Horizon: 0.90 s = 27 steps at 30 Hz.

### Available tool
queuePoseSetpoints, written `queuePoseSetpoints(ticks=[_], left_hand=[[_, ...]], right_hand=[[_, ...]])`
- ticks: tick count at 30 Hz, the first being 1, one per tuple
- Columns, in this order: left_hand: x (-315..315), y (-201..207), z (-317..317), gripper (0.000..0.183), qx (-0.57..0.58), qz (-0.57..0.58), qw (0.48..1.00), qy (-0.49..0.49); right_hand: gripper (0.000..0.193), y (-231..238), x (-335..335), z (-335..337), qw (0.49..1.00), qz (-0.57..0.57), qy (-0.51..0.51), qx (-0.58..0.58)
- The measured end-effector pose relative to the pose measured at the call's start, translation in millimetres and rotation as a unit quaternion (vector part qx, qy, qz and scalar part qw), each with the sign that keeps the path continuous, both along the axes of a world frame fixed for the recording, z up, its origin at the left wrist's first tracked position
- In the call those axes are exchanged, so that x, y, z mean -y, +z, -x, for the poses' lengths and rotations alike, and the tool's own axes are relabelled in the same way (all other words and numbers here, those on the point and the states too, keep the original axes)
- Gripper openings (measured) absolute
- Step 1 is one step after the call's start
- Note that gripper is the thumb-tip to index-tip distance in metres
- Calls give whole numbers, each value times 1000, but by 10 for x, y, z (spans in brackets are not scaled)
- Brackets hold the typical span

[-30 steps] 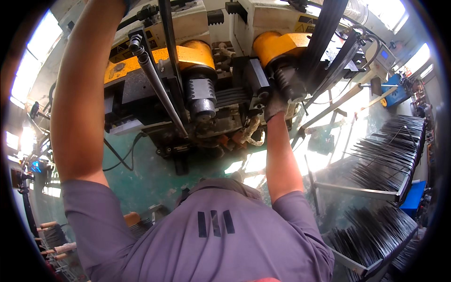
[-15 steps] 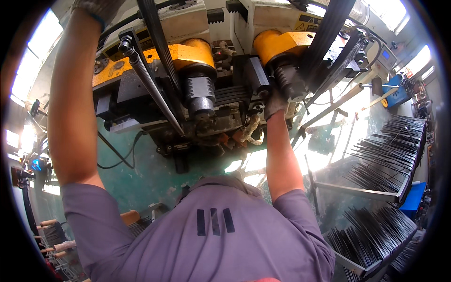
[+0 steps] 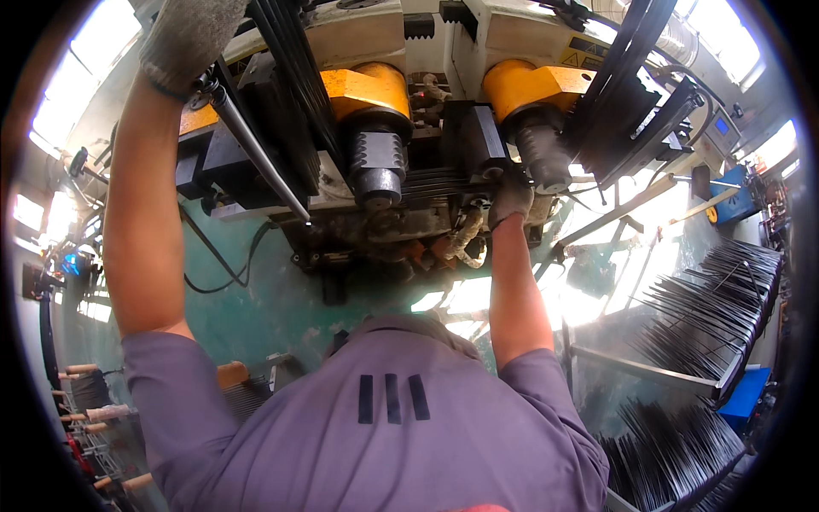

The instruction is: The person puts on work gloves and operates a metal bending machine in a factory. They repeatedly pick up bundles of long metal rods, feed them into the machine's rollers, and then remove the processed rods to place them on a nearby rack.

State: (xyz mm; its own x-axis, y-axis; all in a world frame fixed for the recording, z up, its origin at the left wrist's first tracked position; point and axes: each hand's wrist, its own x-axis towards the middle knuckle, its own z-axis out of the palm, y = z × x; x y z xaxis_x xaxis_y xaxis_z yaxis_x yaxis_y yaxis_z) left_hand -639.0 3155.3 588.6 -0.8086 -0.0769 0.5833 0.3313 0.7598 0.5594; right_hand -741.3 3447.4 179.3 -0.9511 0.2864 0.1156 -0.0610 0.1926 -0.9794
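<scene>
My left hand (image 3: 192,43), in a grey work glove, is raised at the top left beside a bundle of long black rods (image 3: 294,94). Its fingers run toward the rods at the picture's edge, and their grip is hidden. My right hand (image 3: 512,203), also gloved, is closed at the rods' level middle stretch (image 3: 435,185), just below a black block (image 3: 476,136); its fingertips are in shadow. The rods turn upward on both sides of a bending machine, and their right ends (image 3: 623,72) slant up past a yellow bending head (image 3: 533,83).
Another yellow head (image 3: 368,90) stands on the left, with a ridged steel roller (image 3: 377,166) beneath it. A slanting metal bar (image 3: 256,149) is near my left forearm. Racks of thin black rods (image 3: 712,316) stand at right. A black cable (image 3: 226,269) loops over the green floor.
The view has shifted, so the machine appears farther right. My left hand shows lower and more fully. Both upturned rod bundles look more fanned out. My right hand stays by the block.
</scene>
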Motion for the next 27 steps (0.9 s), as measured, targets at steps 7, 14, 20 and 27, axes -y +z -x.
queuePoseSetpoints(ticks=[7, 14, 20, 27], left_hand=[[-23, -64, 205, 32, -25, 58, 997, 47], [273, 61, 301, 35, 72, 52, 996, -17], [413, 78, 298, 38, 118, 40, 992, -34], [472, 98, 327, 42, 131, 31, 989, -55]], right_hand=[[23, 112, -32, -111, 977, -158, -44, -135], [20, 62, 16, -80, 992, -13, 31, -119], [30, 133, 97, -119, 988, 135, -8, -76], [30, 123, 191, -84, 955, 292, -23, -56]])
